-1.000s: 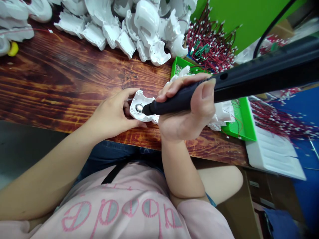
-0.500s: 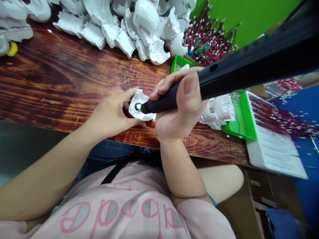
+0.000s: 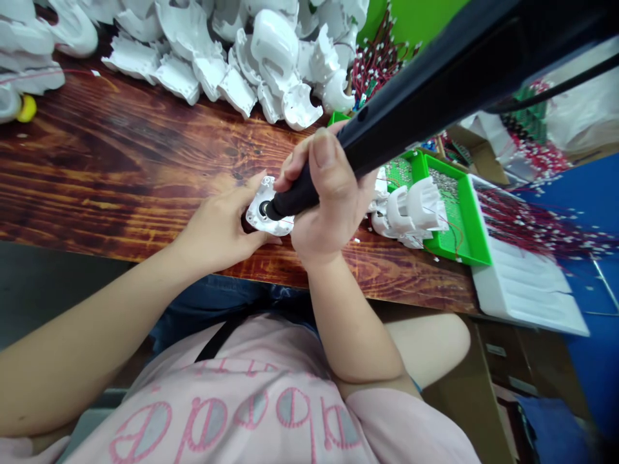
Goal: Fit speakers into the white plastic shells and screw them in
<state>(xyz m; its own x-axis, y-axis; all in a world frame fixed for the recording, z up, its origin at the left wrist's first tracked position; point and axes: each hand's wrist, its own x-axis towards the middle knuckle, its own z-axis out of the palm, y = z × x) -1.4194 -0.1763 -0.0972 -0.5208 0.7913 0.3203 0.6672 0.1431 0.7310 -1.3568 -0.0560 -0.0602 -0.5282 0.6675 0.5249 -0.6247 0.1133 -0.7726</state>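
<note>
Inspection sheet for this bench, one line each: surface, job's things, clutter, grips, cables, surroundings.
Surface: wooden table, dark glossy grain.
Job's things: white plastic part with a metal ring; black power tool, its tip at the ring.
Clutter: pile of white plastic shells; green tray; white tray.
Grips: left grip holds the white plastic part; right grip holds the black power tool.
Cables: red wire bundles; thin black cable.
Surroundings: green wall; blue surface.
</note>
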